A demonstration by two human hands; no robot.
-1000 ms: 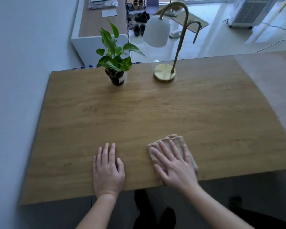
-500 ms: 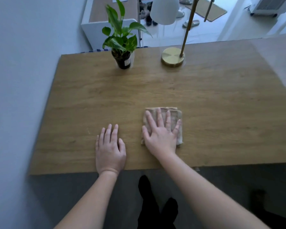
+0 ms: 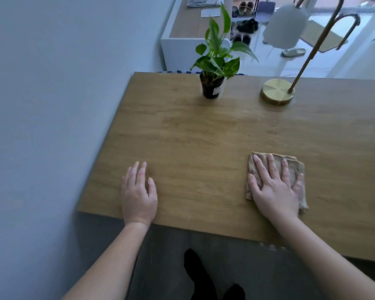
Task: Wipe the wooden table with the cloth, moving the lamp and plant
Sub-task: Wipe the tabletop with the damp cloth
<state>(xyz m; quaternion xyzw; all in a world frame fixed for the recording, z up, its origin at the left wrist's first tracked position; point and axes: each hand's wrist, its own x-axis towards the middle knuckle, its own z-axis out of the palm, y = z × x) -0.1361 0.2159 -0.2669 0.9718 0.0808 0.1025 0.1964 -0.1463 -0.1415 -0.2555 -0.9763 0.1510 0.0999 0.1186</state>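
Your left hand (image 3: 139, 195) lies flat on the light-brown wooden worktop (image 3: 204, 137), near its front edge and toward its left side. The fingers are straight and close together, and they hold nothing. Your right hand (image 3: 275, 191) lies palm down on the folded beige cloth (image 3: 294, 166). Its fingers are spread and straight, so it presses the cloth and does not grip it. The cloth lies flat on the worktop, to the right of the left hand and well apart from it. Its far corners and its right edge show around your fingers.

At the far edge of the worktop stands the small green leafy plant (image 3: 210, 89) in a black pot with a pale label. It is upright, and its leaves reach beyond the far edge. To the right of it, apart from it, stands the desk lamp with a round brass base (image 3: 276, 94). A thin brass stem leans up to the right from this base, and the white shade (image 3: 285, 27) hangs above the space between plant and base. Both things are far from your hands – the whole middle of the worktop lies between.

A plain grey wall (image 3: 41, 105) runs along the left side of the worktop. Beyond the far edge you see a white cabinet with a wooden top (image 3: 182, 29), some dark shoes (image 3: 247, 24) and one pale slipper (image 3: 293, 52) on the light floor.
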